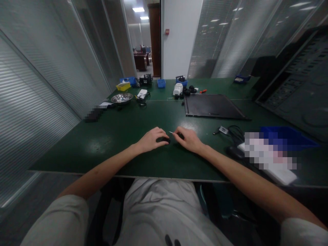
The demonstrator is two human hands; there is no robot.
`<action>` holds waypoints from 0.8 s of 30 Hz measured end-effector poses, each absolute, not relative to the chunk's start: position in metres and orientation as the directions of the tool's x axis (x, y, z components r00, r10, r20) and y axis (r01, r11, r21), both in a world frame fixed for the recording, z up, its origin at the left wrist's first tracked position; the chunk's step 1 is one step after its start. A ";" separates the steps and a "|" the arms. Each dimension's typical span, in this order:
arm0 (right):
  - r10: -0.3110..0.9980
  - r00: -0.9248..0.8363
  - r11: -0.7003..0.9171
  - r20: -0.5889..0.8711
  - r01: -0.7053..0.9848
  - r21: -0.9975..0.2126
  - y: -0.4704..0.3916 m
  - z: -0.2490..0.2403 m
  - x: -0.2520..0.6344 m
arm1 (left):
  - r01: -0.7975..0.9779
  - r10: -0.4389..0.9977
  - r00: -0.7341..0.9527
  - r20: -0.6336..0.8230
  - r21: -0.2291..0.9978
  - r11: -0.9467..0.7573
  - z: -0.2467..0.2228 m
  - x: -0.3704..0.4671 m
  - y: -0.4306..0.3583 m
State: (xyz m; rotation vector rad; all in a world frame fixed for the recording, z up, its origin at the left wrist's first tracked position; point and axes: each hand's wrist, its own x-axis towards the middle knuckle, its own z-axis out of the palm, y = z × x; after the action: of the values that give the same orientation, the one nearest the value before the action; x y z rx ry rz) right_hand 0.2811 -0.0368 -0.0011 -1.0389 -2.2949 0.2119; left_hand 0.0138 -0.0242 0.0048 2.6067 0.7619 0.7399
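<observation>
Over the near middle of the green table (123,126), my left hand (151,139) is closed around a small dark object (163,139), whose kind I cannot make out. Just to its right, my right hand (188,138) grips what looks like a small screwdriver (180,135) with a dark handle. Its thin metal shaft points left, toward the object in my left hand. A narrow gap separates the two hands. My fingers hide part of both things.
A flat black panel (212,105) lies ahead to the right. A metal bowl (122,98) stands at the far left near a yellow tray (123,86). A black computer mouse (235,152), cables and a blue bin (287,138) sit at the right. Small blue boxes line the back.
</observation>
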 end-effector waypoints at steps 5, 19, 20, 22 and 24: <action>0.718 -0.478 0.685 0.506 0.616 -0.389 -0.035 -0.002 0.283 | 0.429 0.602 0.688 0.406 0.441 -0.788 0.001 0.008 -0.014; 0.715 -0.486 0.689 0.502 0.610 -0.390 -0.035 -0.003 0.282 | 0.454 0.610 0.737 0.290 0.457 -0.765 0.001 0.003 -0.005; 0.717 -0.488 0.688 0.498 0.612 -0.390 -0.035 -0.003 0.282 | 0.463 0.609 0.745 0.271 0.447 -0.765 0.001 0.002 -0.003; 0.721 -0.492 0.684 0.488 0.616 -0.390 -0.036 -0.002 0.282 | 0.486 0.615 0.747 0.250 0.425 -0.763 0.002 -0.005 0.002; 0.725 -0.497 0.682 0.477 0.616 -0.394 -0.036 0.000 0.282 | 0.539 0.658 0.714 0.239 0.413 -0.734 0.002 -0.024 0.012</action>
State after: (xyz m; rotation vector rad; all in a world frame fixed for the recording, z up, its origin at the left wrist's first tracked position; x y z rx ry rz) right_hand 0.2824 -0.0364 -0.0004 -1.0258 -2.2667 0.2267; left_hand -0.0237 0.0122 0.0021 2.6076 0.9382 0.5374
